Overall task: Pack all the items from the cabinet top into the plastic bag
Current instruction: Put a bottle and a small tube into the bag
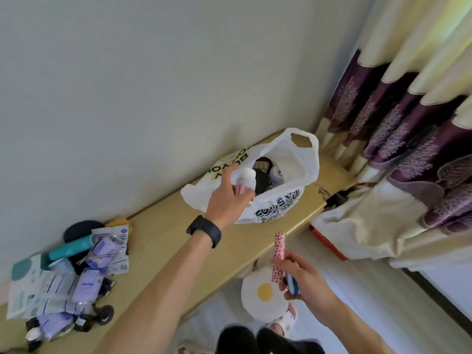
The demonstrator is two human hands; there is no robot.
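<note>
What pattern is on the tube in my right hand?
The tube is pink with dark leopard-style spots, shown best in the head view.

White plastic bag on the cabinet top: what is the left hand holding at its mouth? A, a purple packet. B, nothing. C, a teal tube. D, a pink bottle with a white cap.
D: the left hand grips the pink bottle with a white cap at the white plastic bag, right at its open mouth.

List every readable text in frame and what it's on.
"YOU": near side of the plastic bag, in bubble lettering; the rest is illegible.
"全国加": same side, lower, cut off by a fold.
Bag's far side: bold upside-down letters, partly hidden, unreadable.
Purple packets: print too small.
</note>
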